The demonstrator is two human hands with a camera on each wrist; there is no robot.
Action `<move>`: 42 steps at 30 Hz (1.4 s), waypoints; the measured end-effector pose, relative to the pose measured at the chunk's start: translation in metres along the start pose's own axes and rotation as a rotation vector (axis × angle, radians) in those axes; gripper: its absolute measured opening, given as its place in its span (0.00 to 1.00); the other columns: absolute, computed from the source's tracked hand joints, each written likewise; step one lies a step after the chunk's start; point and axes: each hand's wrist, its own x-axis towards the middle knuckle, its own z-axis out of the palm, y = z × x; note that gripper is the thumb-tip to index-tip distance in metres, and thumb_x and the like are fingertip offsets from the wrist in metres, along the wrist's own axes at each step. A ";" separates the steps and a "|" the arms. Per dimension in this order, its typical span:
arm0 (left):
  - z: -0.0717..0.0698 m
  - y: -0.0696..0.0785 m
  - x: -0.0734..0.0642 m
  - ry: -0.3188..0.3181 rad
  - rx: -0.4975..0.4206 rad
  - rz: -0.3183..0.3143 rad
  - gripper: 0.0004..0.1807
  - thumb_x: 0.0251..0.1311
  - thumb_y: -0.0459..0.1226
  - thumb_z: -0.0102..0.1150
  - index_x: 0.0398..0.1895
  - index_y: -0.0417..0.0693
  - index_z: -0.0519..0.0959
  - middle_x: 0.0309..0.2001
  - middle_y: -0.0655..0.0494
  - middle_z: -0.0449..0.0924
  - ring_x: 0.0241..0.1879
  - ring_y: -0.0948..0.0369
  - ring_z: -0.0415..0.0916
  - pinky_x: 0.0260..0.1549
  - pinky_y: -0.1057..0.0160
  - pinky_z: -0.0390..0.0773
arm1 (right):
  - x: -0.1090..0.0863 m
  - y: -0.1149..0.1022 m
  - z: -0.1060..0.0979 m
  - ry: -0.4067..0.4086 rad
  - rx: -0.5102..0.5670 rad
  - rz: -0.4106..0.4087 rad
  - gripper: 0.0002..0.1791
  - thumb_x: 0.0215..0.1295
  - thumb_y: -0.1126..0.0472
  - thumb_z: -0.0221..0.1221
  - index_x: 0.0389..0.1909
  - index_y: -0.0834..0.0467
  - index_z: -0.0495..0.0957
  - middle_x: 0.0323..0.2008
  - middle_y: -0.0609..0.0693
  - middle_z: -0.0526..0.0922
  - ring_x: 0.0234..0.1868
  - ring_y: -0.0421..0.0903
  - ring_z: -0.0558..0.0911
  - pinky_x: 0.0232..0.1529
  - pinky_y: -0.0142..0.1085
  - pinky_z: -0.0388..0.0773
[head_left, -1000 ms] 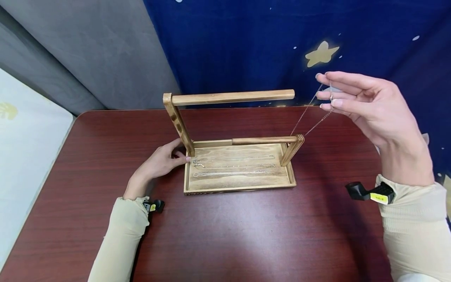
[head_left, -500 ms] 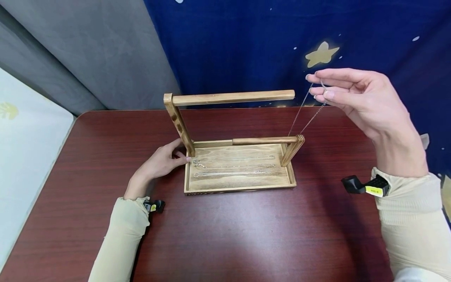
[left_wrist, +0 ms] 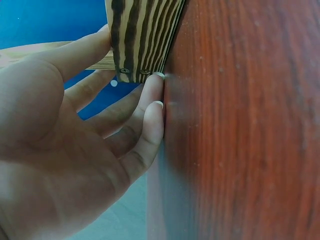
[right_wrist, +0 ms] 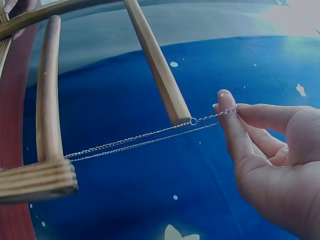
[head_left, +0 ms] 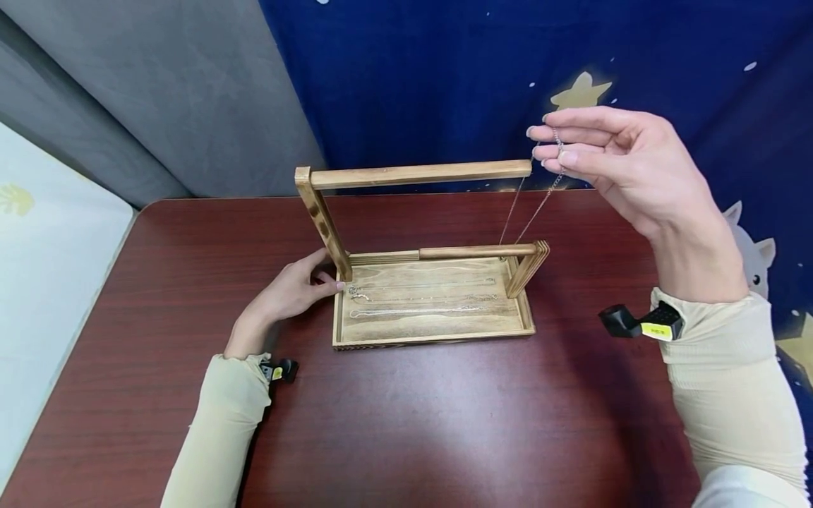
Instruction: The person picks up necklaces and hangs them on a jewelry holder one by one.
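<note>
High at the right of the head view, my right hand (head_left: 641,173) pinches a thin silver chain necklace (head_left: 540,206) between thumb and fingers. Its two strands slant down to behind the lower bar of a wooden jewelry stand (head_left: 419,173). In the right wrist view the necklace (right_wrist: 131,141) runs past the free end of the upper bar (right_wrist: 162,75); whether they touch I cannot tell. My left hand (head_left: 286,288) grips the stand's left end at the base of the tall post. Several fine necklaces (head_left: 422,310) lie lengthwise in the stand's tray (head_left: 438,341).
The stand sits on a dark red wooden table (head_left: 406,423). Behind it hang a grey curtain (head_left: 178,92) and a blue curtain (head_left: 419,77) with stars. A shorter post (head_left: 527,271) rises at the tray's right end, and a white surface (head_left: 44,233) lies at the left.
My right hand has moved left and slightly up, bringing the necklace from the stand's right side to the upper bar's free end. My left hand and the stand have stayed put.
</note>
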 end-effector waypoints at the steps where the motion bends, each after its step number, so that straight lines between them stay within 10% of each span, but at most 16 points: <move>1: 0.000 0.000 0.000 -0.004 0.002 -0.002 0.30 0.67 0.45 0.62 0.69 0.52 0.66 0.35 0.52 0.81 0.37 0.58 0.77 0.42 0.56 0.72 | 0.001 0.000 0.001 -0.008 0.008 0.001 0.23 0.61 0.87 0.53 0.58 0.77 0.72 0.52 0.69 0.81 0.49 0.57 0.85 0.51 0.40 0.77; 24: 0.002 -0.001 0.002 -0.012 0.004 -0.010 0.36 0.67 0.46 0.62 0.75 0.50 0.61 0.37 0.52 0.83 0.38 0.58 0.79 0.42 0.55 0.74 | 0.015 0.009 0.029 -0.088 -0.076 0.034 0.22 0.63 0.81 0.58 0.58 0.73 0.75 0.54 0.63 0.81 0.52 0.55 0.84 0.55 0.39 0.76; 42: 0.003 0.000 0.000 0.016 0.012 0.020 0.21 0.65 0.43 0.65 0.60 0.55 0.73 0.35 0.54 0.83 0.37 0.60 0.79 0.42 0.56 0.74 | 0.028 0.021 0.056 -0.160 -0.094 0.044 0.20 0.64 0.78 0.59 0.58 0.71 0.76 0.55 0.63 0.81 0.51 0.56 0.84 0.51 0.41 0.79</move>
